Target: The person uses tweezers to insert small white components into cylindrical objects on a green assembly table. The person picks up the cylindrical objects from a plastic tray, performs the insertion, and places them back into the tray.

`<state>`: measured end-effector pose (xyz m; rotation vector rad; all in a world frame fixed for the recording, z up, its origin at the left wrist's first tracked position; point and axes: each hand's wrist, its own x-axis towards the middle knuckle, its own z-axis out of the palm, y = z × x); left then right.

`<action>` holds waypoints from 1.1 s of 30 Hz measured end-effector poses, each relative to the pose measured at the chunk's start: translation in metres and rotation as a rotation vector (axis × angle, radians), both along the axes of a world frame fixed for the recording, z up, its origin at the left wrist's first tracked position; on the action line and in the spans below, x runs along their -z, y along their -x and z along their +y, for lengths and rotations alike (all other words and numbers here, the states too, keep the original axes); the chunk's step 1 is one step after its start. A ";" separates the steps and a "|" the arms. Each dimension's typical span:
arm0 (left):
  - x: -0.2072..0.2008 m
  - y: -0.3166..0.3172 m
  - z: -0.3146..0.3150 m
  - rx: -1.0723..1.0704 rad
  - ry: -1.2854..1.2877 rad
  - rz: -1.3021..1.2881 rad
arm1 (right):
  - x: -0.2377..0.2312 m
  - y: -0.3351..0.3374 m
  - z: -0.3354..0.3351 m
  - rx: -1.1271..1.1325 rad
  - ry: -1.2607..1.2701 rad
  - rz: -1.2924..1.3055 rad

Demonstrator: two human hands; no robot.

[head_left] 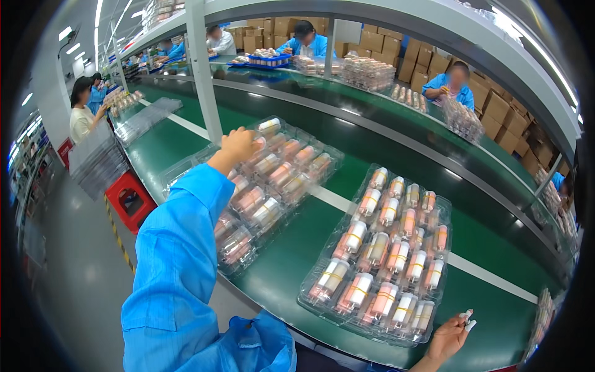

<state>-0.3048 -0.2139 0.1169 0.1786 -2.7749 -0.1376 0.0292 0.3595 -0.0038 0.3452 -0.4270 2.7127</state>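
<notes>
My left hand [238, 146] reaches over the far corner of a clear plastic tray [338, 155] on the left. Its fingers curl down among small pink and white cylinders [289, 149]; what they grip is hidden. A second clear tray [306, 296] lies nearer, in front of me. It holds rows of pink and white cylinders [400, 256], many with yellow bands around them. Beside that tray's near right corner, my right hand [447, 340] rests with its fingers apart and white coverings on the fingertips. Nothing shows in it.
Both trays lie on a green work surface [496, 304] with a white stripe. A grey post [204, 74] rises behind the left tray. A red stool [130, 201] stands at left, near stacked clear trays [96, 155]. Across the line, people in blue handle similar cylinders.
</notes>
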 end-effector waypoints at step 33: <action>0.024 -0.300 0.219 0.906 -1.853 -0.389 | -0.014 0.001 -0.034 0.456 -0.617 -0.575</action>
